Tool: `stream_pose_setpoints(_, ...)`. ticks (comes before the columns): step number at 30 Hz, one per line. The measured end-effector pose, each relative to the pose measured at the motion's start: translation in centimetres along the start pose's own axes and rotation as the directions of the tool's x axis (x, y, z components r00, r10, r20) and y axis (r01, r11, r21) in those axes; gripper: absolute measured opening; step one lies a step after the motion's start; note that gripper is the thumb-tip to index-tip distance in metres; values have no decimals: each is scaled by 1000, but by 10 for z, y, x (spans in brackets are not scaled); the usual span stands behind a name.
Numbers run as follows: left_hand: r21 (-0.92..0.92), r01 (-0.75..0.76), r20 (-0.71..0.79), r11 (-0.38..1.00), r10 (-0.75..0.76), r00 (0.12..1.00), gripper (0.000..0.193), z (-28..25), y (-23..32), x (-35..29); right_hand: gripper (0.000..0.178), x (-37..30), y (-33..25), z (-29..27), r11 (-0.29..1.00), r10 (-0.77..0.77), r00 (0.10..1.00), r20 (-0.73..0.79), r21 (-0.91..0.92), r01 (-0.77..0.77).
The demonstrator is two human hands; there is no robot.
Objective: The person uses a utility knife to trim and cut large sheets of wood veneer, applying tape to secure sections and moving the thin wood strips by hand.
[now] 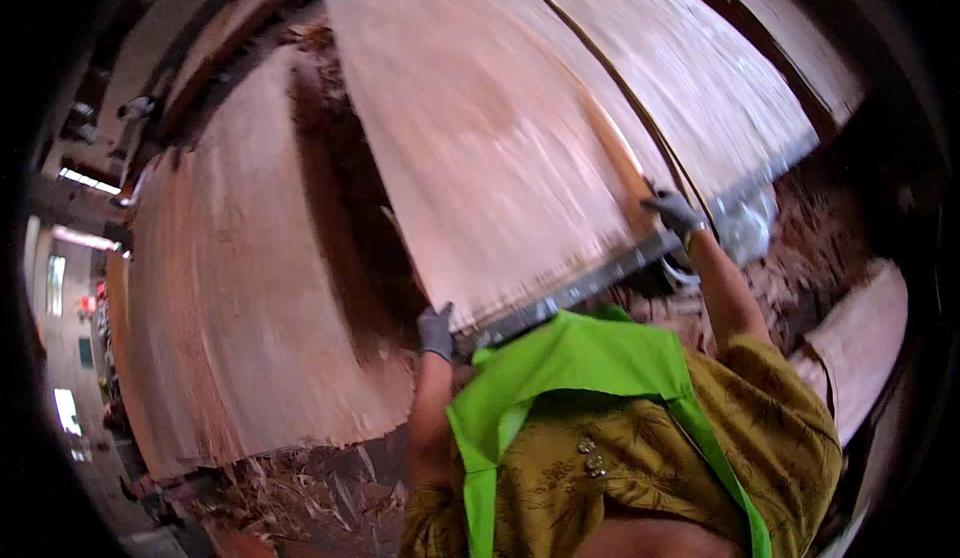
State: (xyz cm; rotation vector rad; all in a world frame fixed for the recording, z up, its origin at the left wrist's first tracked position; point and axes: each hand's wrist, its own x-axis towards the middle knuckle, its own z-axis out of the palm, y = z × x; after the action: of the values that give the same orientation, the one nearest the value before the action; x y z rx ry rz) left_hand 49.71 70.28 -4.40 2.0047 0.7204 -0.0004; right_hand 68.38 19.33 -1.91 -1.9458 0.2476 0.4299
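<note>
A wide, pale pinkish wood veneer sheet (pixel 480 148) lies on the stack in front of me, its near edge resting along a dark table edge (pixel 565 298). My left hand (pixel 436 332), in a grey glove, is closed on the sheet's near left corner. At the sheet's near right corner my right hand (pixel 676 215), also gloved, is closed on the rolled-up, orange-toned edge (pixel 622 163). The fingertips of both hands are partly hidden. Blur softens the sheet's surface.
A dark strip (pixel 640 108) divides this sheet from a second veneer stack (pixel 720 68) to the right. Another large veneer pile (pixel 250 258) stands at left, beyond a dark gap. Wood scraps (pixel 300 493) litter the floor. Crumpled clear plastic (pixel 750 228) hangs near my right forearm.
</note>
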Motion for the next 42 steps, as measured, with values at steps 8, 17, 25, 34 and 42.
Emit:
stream_pose_setpoints(8,-398,147,83,906,-124,989,24,0,-22,-9,25,15,59,-43,1000,13,967,-254,30,-5)
stream_pose_setpoints(17,-193,213,-39,958,-224,974,18,-13,-37,-20,30,-13,11,-22,877,-26,965,-260,-470,-103)
stream_pose_setpoints(25,-89,136,-127,987,-146,981,19,0,-50,-21,33,-5,2,-27,797,-18,981,-194,-594,-103)
stream_pose_setpoints(34,86,182,-210,979,-161,964,32,-2,-81,-17,33,-35,14,-51,651,-394,803,-447,-752,-99)
stream_pose_setpoints(42,85,69,-153,994,-55,987,34,3,-63,-18,32,-34,19,-75,661,-379,754,-537,-727,-185)
